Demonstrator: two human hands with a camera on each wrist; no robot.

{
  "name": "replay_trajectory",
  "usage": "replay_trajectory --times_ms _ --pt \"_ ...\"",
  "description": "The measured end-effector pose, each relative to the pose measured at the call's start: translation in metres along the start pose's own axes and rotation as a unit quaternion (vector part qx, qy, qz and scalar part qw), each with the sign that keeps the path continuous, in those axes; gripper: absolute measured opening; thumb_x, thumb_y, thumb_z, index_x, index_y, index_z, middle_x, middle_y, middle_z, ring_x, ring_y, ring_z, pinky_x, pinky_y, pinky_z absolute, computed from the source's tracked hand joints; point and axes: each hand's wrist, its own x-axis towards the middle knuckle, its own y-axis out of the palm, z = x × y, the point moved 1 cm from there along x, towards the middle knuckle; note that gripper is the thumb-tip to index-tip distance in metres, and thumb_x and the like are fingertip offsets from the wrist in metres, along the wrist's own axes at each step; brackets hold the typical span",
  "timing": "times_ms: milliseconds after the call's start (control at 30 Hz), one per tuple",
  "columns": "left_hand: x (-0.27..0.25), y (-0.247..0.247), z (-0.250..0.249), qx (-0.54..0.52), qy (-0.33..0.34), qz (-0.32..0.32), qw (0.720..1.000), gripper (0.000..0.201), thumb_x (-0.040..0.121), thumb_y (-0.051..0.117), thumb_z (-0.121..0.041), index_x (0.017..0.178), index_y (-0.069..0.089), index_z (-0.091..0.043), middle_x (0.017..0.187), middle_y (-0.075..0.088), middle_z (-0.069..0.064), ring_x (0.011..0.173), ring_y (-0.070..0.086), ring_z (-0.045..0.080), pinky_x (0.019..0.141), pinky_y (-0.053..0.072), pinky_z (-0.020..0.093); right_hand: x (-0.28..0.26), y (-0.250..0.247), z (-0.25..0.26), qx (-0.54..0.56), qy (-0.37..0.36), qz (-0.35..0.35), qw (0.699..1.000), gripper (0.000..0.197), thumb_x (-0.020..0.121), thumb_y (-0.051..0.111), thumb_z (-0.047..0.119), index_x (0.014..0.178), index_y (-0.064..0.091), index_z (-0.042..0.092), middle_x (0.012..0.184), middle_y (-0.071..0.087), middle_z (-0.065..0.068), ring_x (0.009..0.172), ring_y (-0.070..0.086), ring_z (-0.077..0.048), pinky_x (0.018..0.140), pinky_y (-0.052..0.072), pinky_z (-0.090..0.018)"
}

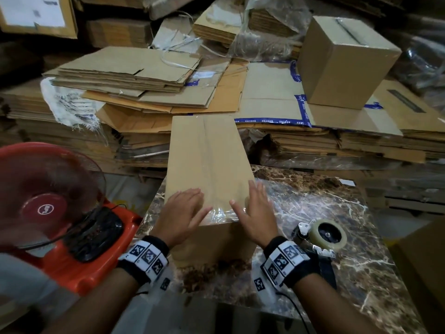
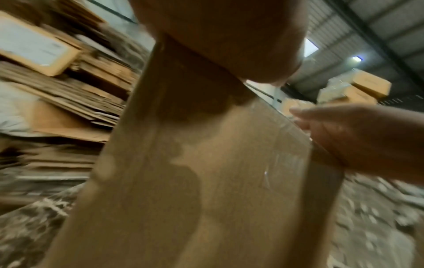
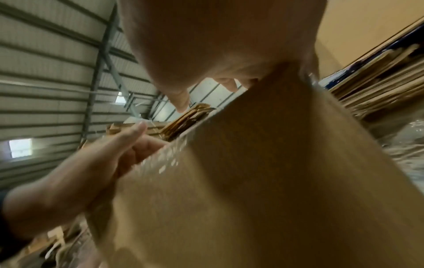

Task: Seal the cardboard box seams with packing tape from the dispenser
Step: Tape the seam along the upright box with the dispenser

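A tall brown cardboard box point(image 1: 207, 155) stands on the marble table point(image 1: 337, 213). Clear tape point(image 1: 218, 214) runs along its top seam and over the near edge. My left hand point(image 1: 185, 213) lies flat with straight fingers on the near left of the box top. My right hand point(image 1: 252, 210) lies flat on the near right corner. In the left wrist view the box front point(image 2: 206, 181) fills the frame, with the right hand point(image 2: 358, 137) at its edge. In the right wrist view the left hand point(image 3: 91, 172) rests on the box point(image 3: 263, 181). The tape dispenser point(image 1: 322, 237) lies on the table, right of my right wrist.
A red fan point(image 1: 48, 201) stands at the left on an orange stool point(image 1: 96, 268). Stacks of flattened cardboard point(image 1: 149, 88) fill the space behind the table. A closed box point(image 1: 342, 63) sits on them at the back right. Another carton edge point(image 1: 423, 261) is at the far right.
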Motion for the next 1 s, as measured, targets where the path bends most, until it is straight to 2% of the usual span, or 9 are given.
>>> replay_trajectory --times_ms 67,167,233,333,433,567,733,867,1000 --pt "-0.007 0.003 0.005 -0.068 -0.093 -0.154 0.981 0.049 0.097 0.042 -0.045 0.116 0.068 -0.009 0.12 0.069 0.01 0.113 0.062 0.025 0.099 0.047 0.042 -0.003 0.009 0.008 -0.129 -0.01 0.01 0.992 0.084 0.09 0.026 0.073 0.155 0.013 0.022 0.164 0.003 -0.014 0.152 -0.002 -0.028 0.12 0.006 -0.052" --pt "-0.022 0.016 0.001 -0.2 -0.263 -0.286 0.899 0.024 0.096 0.055 -0.01 0.115 0.069 -0.004 0.123 0.067 0.013 0.118 0.06 0.028 0.101 0.046 0.039 -0.007 0.012 0.007 -0.196 -0.033 -0.004 0.98 0.084 0.087 0.012 0.074 0.152 0.025 0.021 0.163 0.012 -0.017 0.152 0.006 -0.031 0.119 0.013 -0.053" --pt "-0.034 0.029 -0.007 -0.266 -0.283 -0.316 0.866 0.028 0.097 0.049 -0.005 0.119 0.067 -0.002 0.135 0.06 0.012 0.128 0.053 0.023 0.107 0.041 0.032 -0.007 0.011 0.006 -0.191 -0.037 -0.001 0.981 0.085 0.086 0.007 0.073 0.151 0.027 0.021 0.163 0.014 -0.017 0.152 0.008 -0.031 0.118 0.016 -0.053" --pt "-0.043 0.036 -0.014 -0.315 -0.304 -0.338 0.833 0.035 0.099 0.041 -0.01 0.126 0.062 -0.002 0.141 0.055 0.009 0.131 0.049 0.02 0.105 0.036 0.018 -0.007 0.012 0.007 -0.199 -0.036 -0.003 0.979 0.084 0.086 0.007 0.072 0.15 0.029 0.021 0.162 0.016 -0.017 0.151 0.01 -0.032 0.117 0.021 -0.053" --pt "-0.041 0.031 -0.02 -0.387 -0.366 -0.335 0.777 0.037 0.101 0.044 -0.007 0.137 0.053 -0.009 0.137 0.056 0.002 0.125 0.053 0.016 0.101 0.041 0.025 -0.008 0.012 0.01 -0.204 -0.031 -0.006 0.978 0.083 0.087 0.009 0.071 0.148 0.032 0.02 0.161 0.021 -0.017 0.15 0.015 -0.033 0.115 0.024 -0.054" --pt "-0.043 0.03 -0.027 -0.453 -0.425 -0.342 0.705 0.039 0.101 0.051 -0.023 0.139 0.046 -0.017 0.138 0.057 0.003 0.116 0.058 0.014 0.094 0.047 0.028 -0.009 0.01 0.014 -0.21 -0.026 -0.008 0.977 0.08 0.088 0.012 0.07 0.145 0.035 0.02 0.159 0.026 -0.017 0.148 0.02 -0.034 0.112 0.029 -0.055" --pt "-0.047 0.03 -0.029 -0.476 -0.425 -0.294 0.712 0.083 0.073 0.085 -0.036 0.142 0.041 -0.019 0.125 0.057 -0.009 0.108 0.059 0.01 0.086 0.047 0.021 -0.009 0.007 0.014 -0.227 -0.015 0.01 0.974 0.082 0.087 0.013 0.076 0.146 0.031 0.023 0.162 0.02 -0.013 0.149 0.016 -0.031 0.112 0.021 -0.066" --pt "-0.047 0.03 -0.024 -0.462 -0.398 -0.283 0.74 0.054 0.075 0.084 -0.031 0.123 0.062 -0.02 0.112 0.07 -0.006 0.102 0.066 0.011 0.088 0.054 0.028 -0.007 0.007 0.018 -0.222 0.006 0.033 0.974 0.095 0.079 0.016 0.09 0.148 0.027 0.026 0.164 0.012 -0.01 0.151 0.009 -0.029 0.108 0.014 -0.072" --pt "-0.046 0.032 -0.022 -0.442 -0.392 -0.286 0.755 0.052 0.086 0.073 -0.03 0.134 0.056 -0.019 0.123 0.066 -0.004 0.11 0.062 0.007 0.093 0.048 0.022 -0.005 0.005 0.019 -0.193 -0.003 0.054 0.98 0.069 0.092 0.02 0.073 0.148 0.025 0.034 0.165 0.008 -0.013 0.151 0.003 -0.034 0.116 0.018 -0.061"
